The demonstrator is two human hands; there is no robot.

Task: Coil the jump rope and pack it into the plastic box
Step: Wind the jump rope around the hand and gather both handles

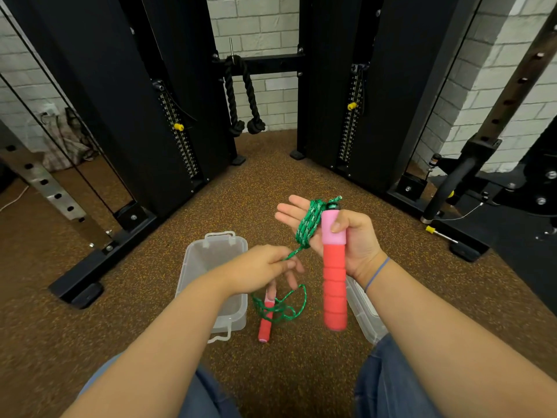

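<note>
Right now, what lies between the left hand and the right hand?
Head view: a stretch of green rope runs from the pinching left hand to the coils round the right hand, which grips a handle.

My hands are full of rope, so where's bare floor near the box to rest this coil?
Bare floor lies left of the plastic box, up to the black machine base, and beyond the box toward the weight stacks. The box itself is empty. Crowded: the strip between box and lid, where the second handle and loose rope lie.
</note>
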